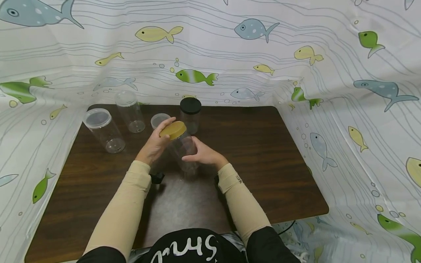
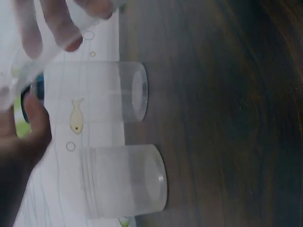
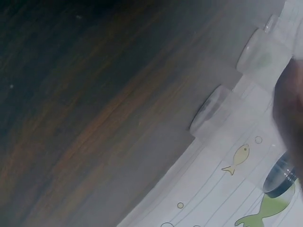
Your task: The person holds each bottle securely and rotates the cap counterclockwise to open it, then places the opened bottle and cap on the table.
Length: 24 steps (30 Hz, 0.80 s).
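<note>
A clear plastic jar (image 1: 182,147) with a yellow lid (image 1: 174,130) is held tilted between both hands over the table. My left hand (image 1: 153,145) grips it at the lid end, thumb and fingers spread about the rim. Around the jar's body, lower down, my right hand (image 1: 208,152) curls from the right side. In the left wrist view, fingers (image 2: 59,28) show against blurred clear plastic. Just behind stand a black-lidded jar (image 1: 190,118) and a shorter clear jar (image 1: 159,118), the latter partly hidden by the left hand.
Two taller clear jars with pale lids, the nearer jar (image 1: 106,133) and the farther jar (image 1: 131,113), stand at the back left. The brown wooden table (image 1: 256,157) meets a fish-patterned sheet (image 1: 223,54) at its back and sides.
</note>
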{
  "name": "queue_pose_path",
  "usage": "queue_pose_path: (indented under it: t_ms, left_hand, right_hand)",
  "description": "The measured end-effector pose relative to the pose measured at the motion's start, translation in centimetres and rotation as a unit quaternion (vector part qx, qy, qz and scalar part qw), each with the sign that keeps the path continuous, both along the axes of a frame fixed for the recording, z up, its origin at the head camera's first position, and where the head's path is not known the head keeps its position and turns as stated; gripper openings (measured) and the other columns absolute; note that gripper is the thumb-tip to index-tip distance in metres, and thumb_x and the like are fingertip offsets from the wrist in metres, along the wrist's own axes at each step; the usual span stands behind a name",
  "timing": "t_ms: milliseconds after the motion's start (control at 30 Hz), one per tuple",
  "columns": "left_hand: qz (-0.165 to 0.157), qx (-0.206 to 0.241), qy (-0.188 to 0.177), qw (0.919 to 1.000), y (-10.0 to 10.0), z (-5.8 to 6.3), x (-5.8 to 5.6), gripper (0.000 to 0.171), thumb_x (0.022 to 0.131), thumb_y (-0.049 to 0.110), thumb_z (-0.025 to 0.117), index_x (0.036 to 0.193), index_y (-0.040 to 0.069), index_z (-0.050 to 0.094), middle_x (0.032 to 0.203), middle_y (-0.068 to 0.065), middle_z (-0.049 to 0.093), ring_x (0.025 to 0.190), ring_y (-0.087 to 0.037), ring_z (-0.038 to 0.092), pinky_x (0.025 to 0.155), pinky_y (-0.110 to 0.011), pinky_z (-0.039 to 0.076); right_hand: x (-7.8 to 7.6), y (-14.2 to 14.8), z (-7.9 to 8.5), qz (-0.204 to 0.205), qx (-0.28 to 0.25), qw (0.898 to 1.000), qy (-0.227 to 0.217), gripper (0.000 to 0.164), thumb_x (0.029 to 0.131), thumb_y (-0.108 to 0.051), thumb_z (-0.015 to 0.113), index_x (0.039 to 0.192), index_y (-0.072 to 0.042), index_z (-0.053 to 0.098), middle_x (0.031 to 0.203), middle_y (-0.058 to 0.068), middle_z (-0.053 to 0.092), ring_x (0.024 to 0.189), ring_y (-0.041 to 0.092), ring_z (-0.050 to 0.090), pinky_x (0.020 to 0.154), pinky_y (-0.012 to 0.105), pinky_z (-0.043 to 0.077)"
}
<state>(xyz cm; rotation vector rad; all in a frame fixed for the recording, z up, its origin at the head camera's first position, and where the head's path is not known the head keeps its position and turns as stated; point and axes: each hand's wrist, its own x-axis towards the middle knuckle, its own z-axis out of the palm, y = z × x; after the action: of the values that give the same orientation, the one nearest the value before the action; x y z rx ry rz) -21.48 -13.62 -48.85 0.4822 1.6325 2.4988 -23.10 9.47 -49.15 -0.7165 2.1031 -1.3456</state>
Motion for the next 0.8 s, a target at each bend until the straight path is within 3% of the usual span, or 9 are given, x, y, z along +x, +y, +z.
queue_pose_path:
  t_ms: [200,333,433,567,633,667,700,733,800]
  left_hand:
    - [0.09,-0.019,-0.031,0.9953,1.5,0.3,-0.2,0.089,0.084,0.046,0.078,0.149,0.001,0.038,0.137,-0.006,0.043,0.116,-0.018,0.046,0.093,-0.022,0.044]
    - [0.142,-0.05,-0.071,0.9861,2.1,0.3,-0.2,0.067,0.098,0.03,0.069,0.148,-0.001,0.038,0.136,-0.007,0.041,0.115,-0.017,0.047,0.093,-0.02,0.043]
    - [0.178,-0.084,-0.096,0.9756,2.3,0.3,-0.4,0.063,0.101,0.025,0.064,0.151,-0.002,0.036,0.137,-0.008,0.041,0.116,-0.016,0.047,0.095,-0.021,0.042]
    - [0.213,-0.119,-0.108,0.9636,2.5,0.3,-0.4,0.065,0.1,0.03,0.064,0.152,0.002,0.038,0.139,-0.01,0.042,0.117,-0.016,0.046,0.098,-0.025,0.04]
    - [0.219,-0.13,-0.106,0.9613,2.5,0.3,-0.4,0.064,0.1,0.032,0.064,0.151,0.003,0.04,0.14,-0.011,0.042,0.117,-0.017,0.047,0.099,-0.027,0.04]
    - [0.215,-0.133,-0.105,0.9619,2.4,0.3,-0.4,0.064,0.1,0.033,0.064,0.151,0.003,0.039,0.141,-0.012,0.041,0.118,-0.017,0.046,0.1,-0.028,0.039]
    - [0.209,-0.134,-0.101,0.9635,2.3,0.3,-0.4,0.065,0.1,0.034,0.064,0.152,0.003,0.038,0.142,-0.013,0.04,0.118,-0.017,0.046,0.101,-0.028,0.039]
    - [0.199,-0.131,-0.096,0.9664,2.1,0.3,-0.3,0.067,0.1,0.035,0.064,0.152,0.003,0.037,0.143,-0.014,0.039,0.119,-0.018,0.045,0.102,-0.028,0.038]
    - [0.171,-0.116,-0.082,0.9749,1.6,0.1,-0.2,0.077,0.098,0.042,0.064,0.156,0.004,0.031,0.146,-0.015,0.035,0.12,-0.018,0.043,0.103,-0.028,0.036]
  right_hand:
    - [0.3,-1.1,-0.8,-0.085,0.053,0.991,0.083,0.096,0.085,-0.041,0.082,0.155,-0.007,0.026,0.144,0.013,0.05,0.128,0.024,0.053,0.102,0.041,0.048]
    - [1.0,-2.3,-1.3,-0.142,0.106,0.971,0.163,0.1,0.082,-0.046,0.084,0.154,-0.004,0.029,0.142,0.014,0.053,0.125,0.026,0.056,0.1,0.041,0.049]
    - [1.7,-3.3,-1.6,-0.182,0.178,0.93,0.266,0.1,0.081,-0.054,0.082,0.151,-0.001,0.035,0.139,0.015,0.056,0.116,0.029,0.059,0.089,0.041,0.055]
    - [2.4,-4.3,-1.9,-0.218,0.272,0.851,0.393,0.103,0.079,-0.067,0.076,0.147,0.001,0.042,0.135,0.015,0.06,0.105,0.03,0.063,0.072,0.039,0.058]
    - [2.5,-4.5,-2.1,-0.229,0.285,0.833,0.415,0.103,0.077,-0.069,0.076,0.146,0.001,0.044,0.133,0.015,0.061,0.104,0.03,0.063,0.071,0.039,0.058]
    - [2.5,-4.5,-2.1,-0.231,0.283,0.835,0.411,0.103,0.077,-0.069,0.076,0.146,0.0,0.044,0.133,0.014,0.061,0.104,0.03,0.063,0.072,0.04,0.058]
    - [2.4,-4.4,-2.0,-0.231,0.272,0.845,0.399,0.103,0.077,-0.068,0.077,0.147,-0.001,0.043,0.134,0.014,0.061,0.105,0.03,0.063,0.074,0.041,0.058]
    - [2.3,-4.3,-2.0,-0.227,0.256,0.861,0.377,0.103,0.078,-0.067,0.078,0.148,-0.001,0.042,0.136,0.014,0.06,0.108,0.03,0.062,0.077,0.042,0.058]
    - [2.0,-3.8,-1.8,-0.207,0.203,0.903,0.316,0.103,0.079,-0.062,0.079,0.151,-0.002,0.037,0.139,0.014,0.057,0.115,0.03,0.06,0.086,0.043,0.056]
